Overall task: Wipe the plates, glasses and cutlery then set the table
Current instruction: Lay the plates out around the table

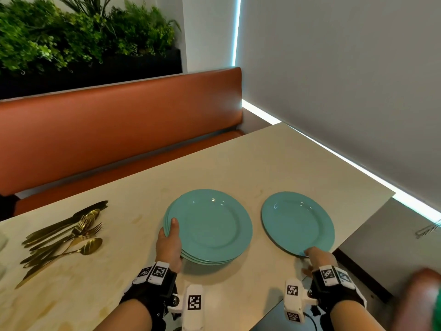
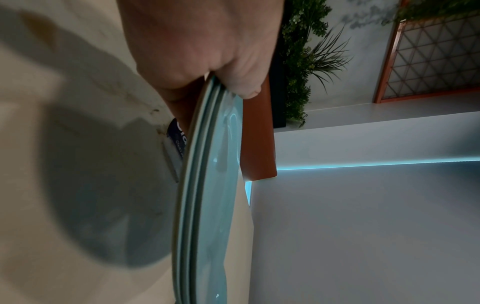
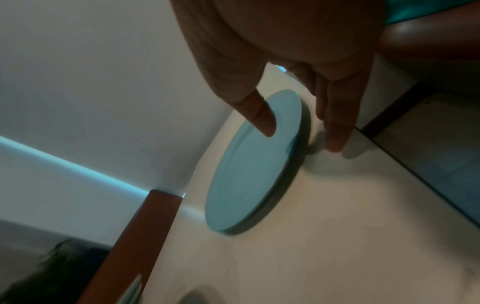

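Gripping the stack (image 1: 210, 226) of teal plates at its left rim, the left hand (image 1: 169, 244) has the thumb on top. The right hand (image 1: 318, 259), fingers loose and spread, touches the near rim of a single plate (image 1: 297, 222) lying flat on the worktop (image 1: 238, 163). Gold cutlery (image 1: 64, 237) lies left, handles pointing near-left. A blue label under the stack is not readable.

- I see a stack of teal plates (image 1: 210, 228), its left rim under my left thumb.
- A single teal plate (image 1: 297, 223) lies flat, near rim at my right fingertips.
- Gold cutlery (image 1: 64, 237) lies heaped, well left of my fingers.
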Tool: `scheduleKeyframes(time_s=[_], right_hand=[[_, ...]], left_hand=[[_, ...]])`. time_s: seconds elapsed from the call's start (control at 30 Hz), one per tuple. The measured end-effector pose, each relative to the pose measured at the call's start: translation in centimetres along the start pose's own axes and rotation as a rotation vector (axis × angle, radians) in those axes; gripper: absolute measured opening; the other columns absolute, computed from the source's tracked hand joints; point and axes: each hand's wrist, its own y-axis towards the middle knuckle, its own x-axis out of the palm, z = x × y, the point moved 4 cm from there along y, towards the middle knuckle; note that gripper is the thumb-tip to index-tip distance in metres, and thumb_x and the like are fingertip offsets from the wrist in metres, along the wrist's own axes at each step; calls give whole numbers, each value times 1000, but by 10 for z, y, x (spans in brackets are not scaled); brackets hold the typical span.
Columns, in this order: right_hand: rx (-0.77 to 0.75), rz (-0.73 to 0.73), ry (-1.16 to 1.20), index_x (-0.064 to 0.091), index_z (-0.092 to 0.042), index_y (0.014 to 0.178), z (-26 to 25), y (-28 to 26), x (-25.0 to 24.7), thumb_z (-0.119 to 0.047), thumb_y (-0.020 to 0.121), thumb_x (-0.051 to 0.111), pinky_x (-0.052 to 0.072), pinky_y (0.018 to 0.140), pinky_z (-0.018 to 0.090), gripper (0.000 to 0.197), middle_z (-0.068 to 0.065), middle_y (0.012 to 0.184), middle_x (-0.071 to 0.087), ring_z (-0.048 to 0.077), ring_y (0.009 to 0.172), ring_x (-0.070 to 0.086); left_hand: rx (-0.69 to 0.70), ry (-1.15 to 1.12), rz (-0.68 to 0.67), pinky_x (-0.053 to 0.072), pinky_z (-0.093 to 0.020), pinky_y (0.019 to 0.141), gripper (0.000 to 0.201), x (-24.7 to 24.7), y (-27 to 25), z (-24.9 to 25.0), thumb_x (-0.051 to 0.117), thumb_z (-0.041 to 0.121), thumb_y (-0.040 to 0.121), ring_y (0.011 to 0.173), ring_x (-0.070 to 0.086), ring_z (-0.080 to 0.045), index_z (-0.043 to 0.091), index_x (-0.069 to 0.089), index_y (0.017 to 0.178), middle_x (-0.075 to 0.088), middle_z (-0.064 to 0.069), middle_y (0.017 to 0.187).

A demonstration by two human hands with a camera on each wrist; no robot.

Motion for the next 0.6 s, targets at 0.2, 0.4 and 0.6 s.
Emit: scheduleKeyframes(time_s=[0.2, 0.4, 0.6], right_hand=[[-189, -7, -144, 58, 0, 101, 13, -36, 20, -20, 85, 58, 55, 80, 45, 26, 13, 98, 59, 34, 91, 60], [-328, -356, -35, 66, -5, 97, 35, -126, 81, -34, 90, 57, 51, 64, 32, 31, 14, 92, 67, 26, 75, 62], [-334, -144, -31, 62, -7, 111, 96, -150, 103, -23, 85, 64, 53, 87, 48, 31, 14, 106, 68, 32, 95, 64]], left_hand=[[-56, 47, -110, 51, -42, 86, 49, -14, -12, -9, 50, 42, 94, 106, 60, -32, 15, 47, 134, 59, -13, 126], [-132, 133, -249, 54, -38, 79, 53, -54, -29, -11, 52, 47, 91, 98, 65, -31, 13, 50, 131, 64, -14, 120], [-180, 132, -304, 52, -33, 78, 51, -108, -42, -13, 47, 50, 91, 97, 66, -27, 15, 52, 128, 65, -13, 119]])
